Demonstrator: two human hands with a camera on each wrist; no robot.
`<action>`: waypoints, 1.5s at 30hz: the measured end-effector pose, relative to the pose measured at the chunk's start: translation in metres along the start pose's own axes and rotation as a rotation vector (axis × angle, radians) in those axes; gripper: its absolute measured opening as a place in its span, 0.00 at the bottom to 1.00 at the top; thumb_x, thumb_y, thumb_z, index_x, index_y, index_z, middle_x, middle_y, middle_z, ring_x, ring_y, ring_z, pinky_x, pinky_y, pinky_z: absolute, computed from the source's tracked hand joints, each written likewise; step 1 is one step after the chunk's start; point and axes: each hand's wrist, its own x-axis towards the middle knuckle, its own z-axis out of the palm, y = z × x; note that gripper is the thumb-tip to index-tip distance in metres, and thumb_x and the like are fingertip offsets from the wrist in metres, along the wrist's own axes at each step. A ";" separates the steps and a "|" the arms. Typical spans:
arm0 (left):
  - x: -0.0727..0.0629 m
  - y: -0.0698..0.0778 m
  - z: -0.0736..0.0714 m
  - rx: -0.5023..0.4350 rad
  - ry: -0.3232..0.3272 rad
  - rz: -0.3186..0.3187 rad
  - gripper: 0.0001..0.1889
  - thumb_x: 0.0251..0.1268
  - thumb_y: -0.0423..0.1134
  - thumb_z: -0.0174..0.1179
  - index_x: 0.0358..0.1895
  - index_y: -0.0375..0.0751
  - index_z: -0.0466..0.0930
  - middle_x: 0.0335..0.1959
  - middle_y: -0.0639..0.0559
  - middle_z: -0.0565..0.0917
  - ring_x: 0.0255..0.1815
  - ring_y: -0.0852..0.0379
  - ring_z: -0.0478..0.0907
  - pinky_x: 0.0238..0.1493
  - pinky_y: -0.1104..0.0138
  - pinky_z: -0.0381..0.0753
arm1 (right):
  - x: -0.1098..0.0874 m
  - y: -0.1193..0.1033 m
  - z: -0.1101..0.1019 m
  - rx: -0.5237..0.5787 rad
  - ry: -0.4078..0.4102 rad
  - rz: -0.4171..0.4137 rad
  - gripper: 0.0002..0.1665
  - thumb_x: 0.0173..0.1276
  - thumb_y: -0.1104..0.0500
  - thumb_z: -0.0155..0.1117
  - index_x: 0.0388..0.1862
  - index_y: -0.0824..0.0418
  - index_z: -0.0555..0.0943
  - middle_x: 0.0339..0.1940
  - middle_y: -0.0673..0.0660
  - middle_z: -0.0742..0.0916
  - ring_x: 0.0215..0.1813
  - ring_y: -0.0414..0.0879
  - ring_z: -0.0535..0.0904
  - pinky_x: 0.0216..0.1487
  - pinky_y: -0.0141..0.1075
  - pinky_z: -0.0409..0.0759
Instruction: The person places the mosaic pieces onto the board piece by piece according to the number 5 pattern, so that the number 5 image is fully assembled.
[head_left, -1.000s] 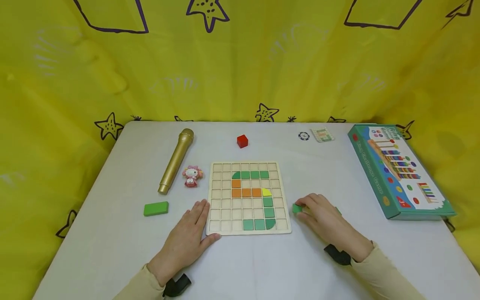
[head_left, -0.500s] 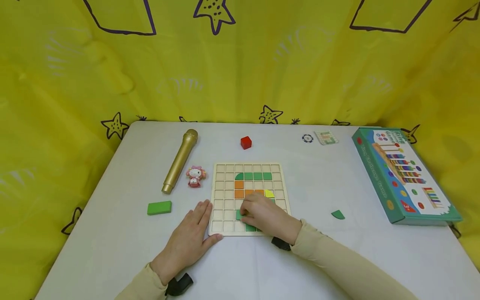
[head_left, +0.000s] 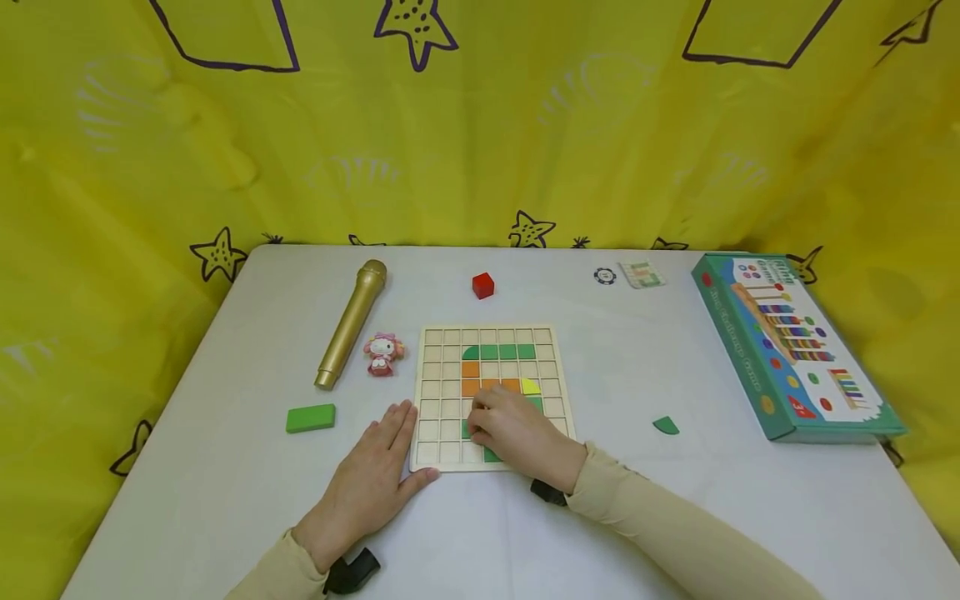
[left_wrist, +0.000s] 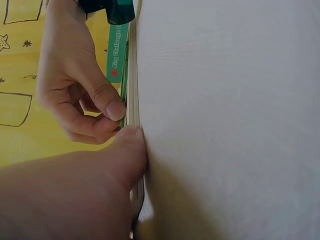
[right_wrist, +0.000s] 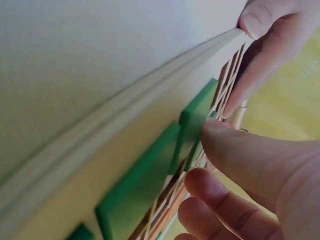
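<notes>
A wooden grid board (head_left: 441, 389) lies on the table, with green, orange and yellow tiles in several of its cells. My left hand (head_left: 372, 479) rests at its left side, fingers straight along the edge and the thumb at the near left corner. Over the lower middle of the board, my right hand (head_left: 521, 433) pinches a green square tile (head_left: 465, 429) between thumb and fingers. That hand covers some tiles in the head view. In the right wrist view, other green tiles (right_wrist: 197, 110) sit near the board's front edge.
Right of the board lies a green quarter-round tile (head_left: 666, 426). Left are a gold microphone (head_left: 351, 327), a pink figurine (head_left: 383, 354) and a green block (head_left: 311, 418). Behind are a red cube (head_left: 483, 285), a round chip (head_left: 604, 276), a pattern card (head_left: 642, 275); far right, a game box (head_left: 798, 350).
My right hand has carried the green square tile leftward from beside the board onto its lower middle. The quarter-round tile it partly covered now shows. My left hand has stayed in place.
</notes>
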 end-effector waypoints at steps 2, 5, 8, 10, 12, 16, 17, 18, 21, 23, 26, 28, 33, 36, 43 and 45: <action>-0.001 0.000 0.001 -0.007 -0.006 -0.009 0.46 0.64 0.59 0.61 0.71 0.24 0.59 0.72 0.34 0.62 0.72 0.40 0.58 0.65 0.46 0.64 | -0.004 -0.001 -0.003 0.036 -0.004 0.009 0.02 0.61 0.61 0.73 0.31 0.55 0.86 0.35 0.49 0.80 0.37 0.44 0.72 0.39 0.31 0.73; -0.002 0.000 0.002 -0.014 -0.022 -0.025 0.46 0.64 0.60 0.61 0.71 0.25 0.59 0.72 0.34 0.61 0.73 0.40 0.57 0.66 0.46 0.63 | -0.021 0.004 -0.015 0.091 -0.003 0.046 0.04 0.64 0.63 0.70 0.38 0.58 0.87 0.40 0.49 0.80 0.42 0.44 0.73 0.45 0.33 0.75; -0.002 0.001 0.001 -0.020 -0.026 -0.025 0.46 0.64 0.60 0.60 0.72 0.25 0.58 0.72 0.34 0.61 0.73 0.40 0.57 0.66 0.45 0.63 | -0.052 0.024 -0.033 0.090 0.036 0.108 0.08 0.64 0.67 0.69 0.42 0.60 0.87 0.43 0.51 0.81 0.47 0.45 0.75 0.50 0.37 0.77; -0.002 0.001 0.000 -0.021 -0.024 -0.020 0.46 0.64 0.60 0.60 0.72 0.25 0.58 0.72 0.34 0.61 0.73 0.40 0.57 0.67 0.46 0.62 | -0.080 0.044 -0.047 0.038 0.086 0.161 0.11 0.62 0.71 0.68 0.42 0.62 0.87 0.43 0.52 0.82 0.47 0.46 0.76 0.50 0.40 0.78; -0.001 0.001 -0.001 -0.022 -0.018 -0.016 0.46 0.64 0.59 0.61 0.71 0.24 0.58 0.72 0.33 0.61 0.73 0.40 0.57 0.66 0.45 0.62 | -0.109 0.065 -0.060 -0.017 0.134 0.216 0.14 0.58 0.75 0.69 0.41 0.63 0.86 0.41 0.54 0.83 0.45 0.48 0.77 0.47 0.43 0.79; 0.000 0.000 -0.003 -0.025 -0.012 -0.015 0.46 0.64 0.59 0.62 0.71 0.24 0.58 0.72 0.33 0.61 0.73 0.39 0.57 0.66 0.45 0.63 | -0.160 0.095 -0.081 -0.061 0.115 0.356 0.16 0.57 0.74 0.70 0.44 0.64 0.86 0.38 0.53 0.82 0.40 0.48 0.76 0.39 0.44 0.78; -0.001 0.000 -0.003 -0.026 -0.012 -0.015 0.46 0.64 0.59 0.62 0.71 0.24 0.58 0.72 0.33 0.61 0.73 0.39 0.57 0.66 0.45 0.63 | -0.169 0.099 -0.084 -0.045 0.089 0.385 0.16 0.58 0.73 0.70 0.45 0.63 0.85 0.38 0.52 0.82 0.39 0.48 0.75 0.38 0.43 0.77; -0.001 0.000 -0.004 -0.027 -0.012 -0.016 0.46 0.64 0.58 0.62 0.71 0.24 0.58 0.72 0.33 0.61 0.73 0.39 0.57 0.66 0.45 0.63 | -0.176 0.102 -0.085 -0.032 0.065 0.408 0.16 0.58 0.71 0.71 0.47 0.63 0.85 0.39 0.52 0.81 0.39 0.47 0.74 0.37 0.42 0.76; -0.002 -0.001 -0.003 -0.029 -0.016 -0.019 0.46 0.64 0.58 0.61 0.71 0.24 0.58 0.72 0.33 0.61 0.73 0.39 0.57 0.66 0.45 0.63 | -0.187 0.105 -0.087 -0.006 0.041 0.431 0.17 0.58 0.68 0.73 0.47 0.62 0.85 0.38 0.49 0.80 0.38 0.44 0.72 0.36 0.39 0.74; -0.002 -0.001 -0.003 -0.031 -0.018 -0.022 0.46 0.64 0.58 0.61 0.72 0.24 0.58 0.72 0.33 0.61 0.73 0.39 0.57 0.66 0.45 0.62 | -0.188 0.106 -0.086 -0.004 0.043 0.437 0.17 0.57 0.69 0.73 0.47 0.62 0.84 0.38 0.49 0.80 0.38 0.44 0.73 0.37 0.40 0.75; -0.002 0.000 -0.002 -0.034 -0.017 -0.019 0.46 0.64 0.58 0.61 0.72 0.24 0.58 0.72 0.33 0.61 0.73 0.39 0.57 0.66 0.45 0.62 | -0.188 0.104 -0.084 -0.034 0.050 0.464 0.16 0.57 0.70 0.73 0.45 0.64 0.83 0.37 0.50 0.80 0.39 0.45 0.75 0.38 0.42 0.77; -0.001 0.000 -0.002 -0.030 -0.013 -0.015 0.46 0.65 0.58 0.61 0.72 0.24 0.58 0.72 0.33 0.60 0.73 0.39 0.57 0.66 0.45 0.62 | -0.187 0.103 -0.083 -0.041 0.044 0.498 0.14 0.59 0.68 0.73 0.44 0.66 0.83 0.37 0.52 0.80 0.39 0.47 0.76 0.39 0.44 0.78; 0.001 0.000 -0.002 -0.025 -0.003 -0.008 0.45 0.65 0.59 0.61 0.71 0.24 0.58 0.72 0.33 0.61 0.73 0.40 0.57 0.66 0.46 0.63 | -0.183 0.101 -0.083 -0.045 0.038 0.545 0.13 0.60 0.67 0.72 0.43 0.68 0.82 0.38 0.55 0.81 0.39 0.49 0.77 0.38 0.46 0.79; 0.000 0.000 -0.002 -0.023 -0.007 -0.008 0.45 0.65 0.59 0.61 0.71 0.24 0.58 0.72 0.33 0.61 0.73 0.40 0.57 0.67 0.46 0.62 | -0.179 0.100 -0.084 -0.034 0.022 0.543 0.13 0.60 0.68 0.71 0.43 0.69 0.82 0.39 0.56 0.81 0.40 0.51 0.78 0.39 0.46 0.80; 0.001 0.002 -0.003 -0.011 0.009 0.008 0.45 0.64 0.57 0.62 0.70 0.23 0.60 0.72 0.32 0.62 0.72 0.39 0.59 0.66 0.46 0.63 | -0.169 0.095 -0.080 -0.078 0.024 0.560 0.10 0.59 0.70 0.71 0.38 0.73 0.81 0.37 0.62 0.82 0.40 0.58 0.78 0.40 0.52 0.80; 0.000 0.003 -0.004 -0.014 0.009 0.009 0.44 0.64 0.57 0.62 0.70 0.22 0.60 0.71 0.32 0.62 0.72 0.38 0.59 0.66 0.46 0.63 | -0.164 0.093 -0.080 -0.101 0.028 0.569 0.10 0.57 0.70 0.71 0.37 0.74 0.81 0.36 0.63 0.83 0.39 0.61 0.79 0.40 0.53 0.80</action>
